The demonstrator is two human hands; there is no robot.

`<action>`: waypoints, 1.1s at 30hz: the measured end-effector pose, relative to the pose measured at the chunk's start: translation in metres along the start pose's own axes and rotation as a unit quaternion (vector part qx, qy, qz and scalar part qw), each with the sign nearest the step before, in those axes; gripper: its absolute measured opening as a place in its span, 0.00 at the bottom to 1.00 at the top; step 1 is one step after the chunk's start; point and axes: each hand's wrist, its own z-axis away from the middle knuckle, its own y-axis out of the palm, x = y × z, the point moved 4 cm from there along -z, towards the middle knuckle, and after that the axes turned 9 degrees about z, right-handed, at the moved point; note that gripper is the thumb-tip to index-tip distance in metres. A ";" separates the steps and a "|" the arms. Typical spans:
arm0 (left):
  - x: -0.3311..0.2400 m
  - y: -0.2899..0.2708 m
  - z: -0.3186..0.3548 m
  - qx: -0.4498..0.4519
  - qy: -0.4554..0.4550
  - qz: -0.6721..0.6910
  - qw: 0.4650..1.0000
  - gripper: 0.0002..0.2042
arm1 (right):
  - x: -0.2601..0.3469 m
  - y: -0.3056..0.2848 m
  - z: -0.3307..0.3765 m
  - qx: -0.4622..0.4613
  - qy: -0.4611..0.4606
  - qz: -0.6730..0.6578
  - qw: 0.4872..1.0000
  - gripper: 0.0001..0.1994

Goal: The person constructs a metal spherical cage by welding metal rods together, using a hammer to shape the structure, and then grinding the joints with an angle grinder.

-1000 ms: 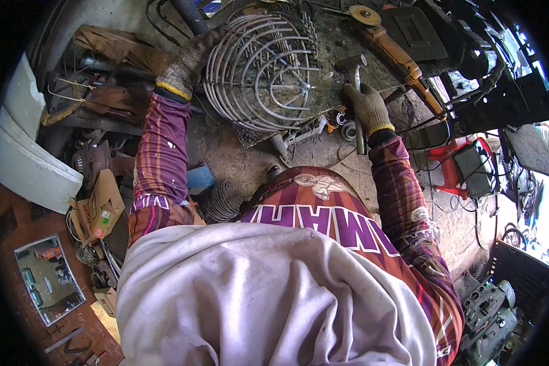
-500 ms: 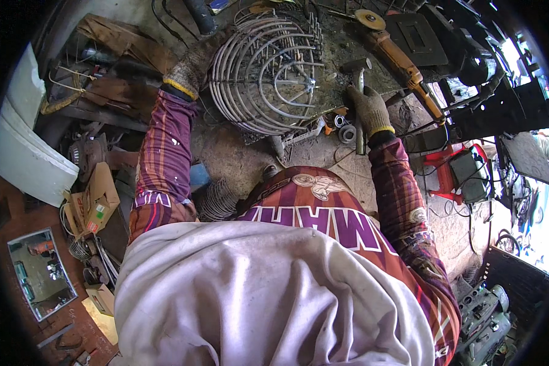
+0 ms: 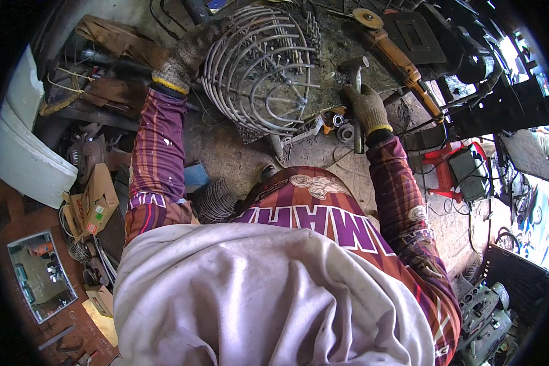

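Observation:
A rounded cage of bent metal rods point(image 3: 256, 79) sits tilted on the cluttered workbench point(image 3: 332, 91) ahead of me. My left hand point(image 3: 188, 58), in a knitted glove with a yellow cuff, is closed on the cage's far left edge; its fingertips are partly hidden. To the right, my right hand point(image 3: 370, 108), gloved the same way, wraps the handle of a hammer point(image 3: 358, 143). The hammer's head points away from me and lies over the bench, right of the cage.
An angle grinder point(image 3: 393, 55) lies right of the hammer. Metal rings point(image 3: 346, 133) rest by the bench's near edge. Several short rods point(image 3: 312, 27) stand behind the cage. On the left are cardboard boxes point(image 3: 97, 198) and a mirror point(image 3: 41, 274); a red stool point(image 3: 442, 171) stands right.
The cage has turned and tilted, shifting left with my left hand. My right hand and the hammer have moved only slightly left.

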 end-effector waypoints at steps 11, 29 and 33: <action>0.006 0.005 -0.025 0.072 -0.318 0.636 0.699 0.24 | 0.040 -0.025 0.024 -0.019 -0.010 0.189 0.982 0.23; 0.052 0.077 -0.066 0.143 -0.213 0.473 0.843 0.21 | 0.044 -0.046 0.032 -0.142 -0.071 0.306 0.939 0.27; 0.144 0.152 -0.054 0.147 -0.233 0.430 0.859 0.21 | 0.034 -0.097 0.037 -0.272 -0.097 0.305 0.908 0.29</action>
